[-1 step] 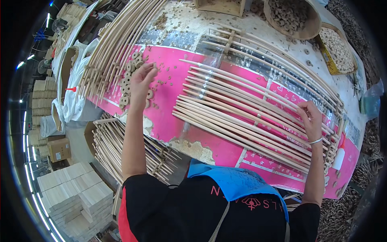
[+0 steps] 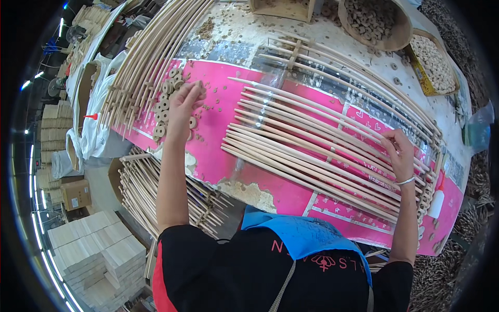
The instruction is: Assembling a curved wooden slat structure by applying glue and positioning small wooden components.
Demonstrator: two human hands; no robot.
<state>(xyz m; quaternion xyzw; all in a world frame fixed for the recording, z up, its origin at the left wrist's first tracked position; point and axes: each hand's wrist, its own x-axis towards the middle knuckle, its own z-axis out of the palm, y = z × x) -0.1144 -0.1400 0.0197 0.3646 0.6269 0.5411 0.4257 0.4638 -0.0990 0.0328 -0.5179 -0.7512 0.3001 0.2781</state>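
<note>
My left hand (image 2: 186,101) is raised over the pink tabletop beside a pile of wooden rings (image 2: 162,106). Its fingers are pinched together; whatever lies between them is too small to make out. On the right, my right hand (image 2: 400,158) has its thumb and fingers closed on a long wooden stick (image 2: 312,104), the farthest of a row. Several more wooden sticks (image 2: 291,156) lie side by side below it, their right ends in a line of wooden rings (image 2: 426,195). The held stick's left tip reaches past the others toward my left hand.
Bundled sticks (image 2: 150,62) with rings on them lie at the far left. Behind are a round tub of rings (image 2: 371,26) and a yellow box of pale pieces (image 2: 431,62). A white glue bottle (image 2: 436,204) lies at right; more sticks (image 2: 150,192) stand below the table edge.
The fingers of my left hand have drawn closer together, and the hand has shifted very slightly. My right hand stays almost in place, while the held stick's tip has edged a little left.
</note>
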